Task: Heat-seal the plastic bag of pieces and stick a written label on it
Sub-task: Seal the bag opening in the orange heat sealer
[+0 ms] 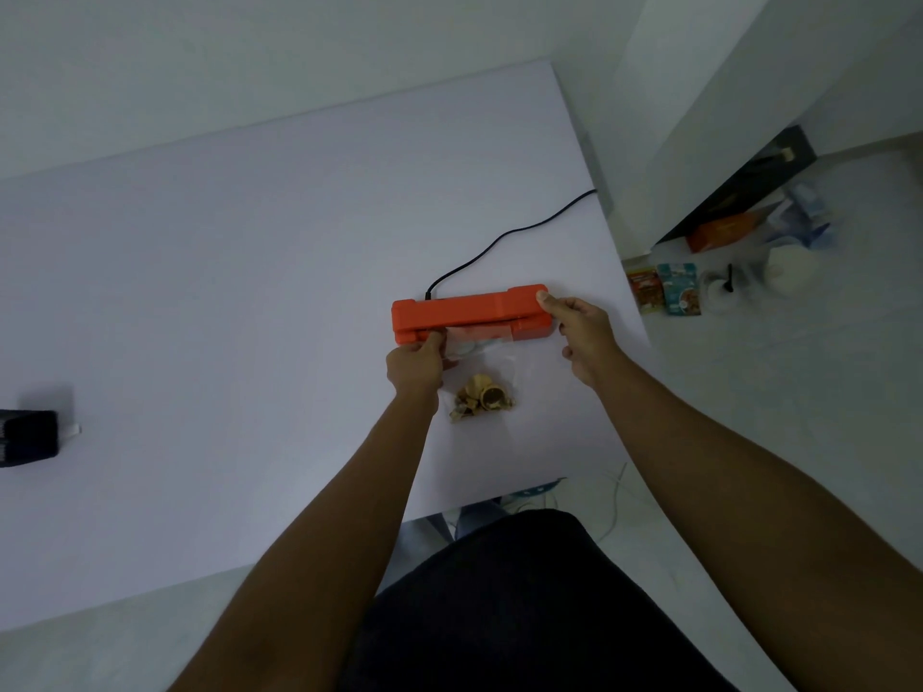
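Note:
An orange heat sealer point(464, 309) lies on the white table point(225, 292), its black cord point(504, 237) running off the far right edge. A clear plastic bag point(482, 364) of tan pieces point(482, 399) lies in front of it, with its open end tucked into the sealer's jaw. My left hand point(417, 364) pinches the bag's left top corner at the jaw. My right hand point(579, 332) grips the sealer's right end, thumb on top of the lid.
A dark object point(27, 437) with a white tab sits at the table's left edge. On the floor to the right lie small packets point(664, 289), a white bowl point(794, 269), bags and an orange box point(724, 232). The table's right edge is close to the sealer.

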The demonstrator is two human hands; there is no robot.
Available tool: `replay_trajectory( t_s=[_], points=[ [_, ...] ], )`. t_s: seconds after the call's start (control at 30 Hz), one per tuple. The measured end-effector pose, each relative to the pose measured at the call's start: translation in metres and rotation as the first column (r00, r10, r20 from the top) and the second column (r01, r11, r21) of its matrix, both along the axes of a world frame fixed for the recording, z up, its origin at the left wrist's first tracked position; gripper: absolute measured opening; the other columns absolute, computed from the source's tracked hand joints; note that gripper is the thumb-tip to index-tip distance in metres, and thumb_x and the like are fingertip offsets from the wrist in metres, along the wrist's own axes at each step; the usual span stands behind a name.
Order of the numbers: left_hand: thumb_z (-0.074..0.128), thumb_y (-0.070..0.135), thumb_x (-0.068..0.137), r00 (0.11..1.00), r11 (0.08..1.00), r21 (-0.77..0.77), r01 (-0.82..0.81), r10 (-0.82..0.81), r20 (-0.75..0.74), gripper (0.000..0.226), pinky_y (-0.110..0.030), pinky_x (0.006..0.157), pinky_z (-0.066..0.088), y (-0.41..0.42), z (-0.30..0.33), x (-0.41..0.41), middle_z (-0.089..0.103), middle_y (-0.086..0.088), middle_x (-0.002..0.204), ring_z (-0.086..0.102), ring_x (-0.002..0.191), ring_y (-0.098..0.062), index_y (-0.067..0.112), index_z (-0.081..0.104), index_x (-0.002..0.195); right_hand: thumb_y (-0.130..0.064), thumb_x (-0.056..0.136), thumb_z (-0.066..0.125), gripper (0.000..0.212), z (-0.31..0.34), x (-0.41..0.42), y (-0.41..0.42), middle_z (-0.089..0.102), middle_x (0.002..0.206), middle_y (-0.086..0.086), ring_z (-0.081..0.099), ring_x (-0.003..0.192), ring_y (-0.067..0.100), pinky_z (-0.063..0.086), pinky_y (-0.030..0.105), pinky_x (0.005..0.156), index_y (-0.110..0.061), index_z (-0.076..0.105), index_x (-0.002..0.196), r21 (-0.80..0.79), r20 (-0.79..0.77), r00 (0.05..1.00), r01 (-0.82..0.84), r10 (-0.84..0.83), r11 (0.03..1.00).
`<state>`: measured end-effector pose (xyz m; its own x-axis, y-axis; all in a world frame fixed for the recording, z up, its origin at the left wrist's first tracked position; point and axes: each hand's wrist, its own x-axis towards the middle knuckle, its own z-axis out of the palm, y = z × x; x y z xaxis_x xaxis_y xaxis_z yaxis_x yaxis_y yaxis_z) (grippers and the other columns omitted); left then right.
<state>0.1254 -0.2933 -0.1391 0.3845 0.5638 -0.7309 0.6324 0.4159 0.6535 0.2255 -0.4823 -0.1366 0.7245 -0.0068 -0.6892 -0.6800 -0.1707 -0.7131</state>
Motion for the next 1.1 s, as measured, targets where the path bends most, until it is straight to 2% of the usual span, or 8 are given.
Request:
replay_trajectory(
  t_s=[0.1,0.4,0.57,0.87,0.97,1.1],
  points=[
    [0.069,0.025,0.089,1.0,1.0,0.003,-0.001,0.001,-0.002,0.022,-0.046,0.075,0.059,0.001,0.0,0.0,0.072,-0.013,0.084,0.071,0.063,-0.019,0.013,0.063,0.072,-0.047,0.077,0.081,0.034,0.001,0.0,0.0,0.053,0.07,-0.005,0.037,0.062,0.011,0.027,0.026,0.049,-0.022,0.059,0.074,-0.009,-0.003,1.0,-0.011,0.011,1.0],
    [0.069,0.027,0.089,1.0,1.0,-0.002,0.006,-0.006,-0.007,0.022,-0.048,0.076,0.059,0.001,-0.001,0.0,0.072,-0.011,0.081,0.072,0.068,-0.022,0.014,0.063,0.072,-0.049,0.077,0.081,0.032,0.003,0.001,-0.001,0.056,0.073,-0.004,0.039,0.065,0.012,0.028,0.026,0.05,-0.024,0.062,0.073,-0.012,0.007,1.0,-0.026,0.026,1.0],
    [0.07,0.028,0.088,1.0,1.0,-0.003,0.014,-0.014,-0.019,0.022,-0.049,0.077,0.059,0.001,-0.002,0.0,0.074,-0.015,0.087,0.074,0.077,-0.029,0.014,0.064,0.073,-0.046,0.08,0.079,0.027,0.006,-0.001,0.0,0.058,0.074,-0.006,0.042,0.066,0.011,0.028,0.026,0.052,-0.023,0.065,0.077,-0.01,0.006,0.999,-0.038,0.038,0.999],
    [0.069,0.026,0.089,1.0,1.0,-0.004,0.002,-0.003,-0.009,0.022,-0.045,0.075,0.059,0.001,-0.003,0.002,0.072,-0.012,0.083,0.073,0.073,-0.026,0.014,0.063,0.072,-0.04,0.085,0.076,0.023,0.013,-0.002,0.001,0.059,0.077,-0.006,0.047,0.068,0.008,0.033,0.022,0.052,-0.019,0.066,0.085,0.004,0.014,0.999,-0.034,0.034,0.999],
    [0.07,0.027,0.089,1.0,1.0,0.001,-0.003,0.003,-0.008,0.021,-0.041,0.073,0.061,0.0,-0.005,0.001,0.074,-0.015,0.089,0.074,0.08,-0.029,0.014,0.064,0.073,-0.04,0.084,0.077,0.023,0.015,-0.002,0.001,0.06,0.079,-0.006,0.048,0.071,0.009,0.033,0.023,0.054,-0.02,0.066,0.086,0.01,0.009,1.0,-0.025,0.025,1.0],
    [0.07,0.026,0.088,1.0,1.0,0.018,-0.005,0.005,-0.007,0.021,-0.042,0.075,0.061,0.0,-0.005,0.001,0.074,-0.014,0.088,0.074,0.077,-0.028,0.014,0.064,0.073,-0.037,0.086,0.075,0.02,0.018,-0.004,0.002,0.06,0.079,-0.006,0.05,0.072,0.007,0.034,0.022,0.058,-0.019,0.066,0.085,0.017,0.012,1.0,-0.026,0.026,1.0]
  ],
)
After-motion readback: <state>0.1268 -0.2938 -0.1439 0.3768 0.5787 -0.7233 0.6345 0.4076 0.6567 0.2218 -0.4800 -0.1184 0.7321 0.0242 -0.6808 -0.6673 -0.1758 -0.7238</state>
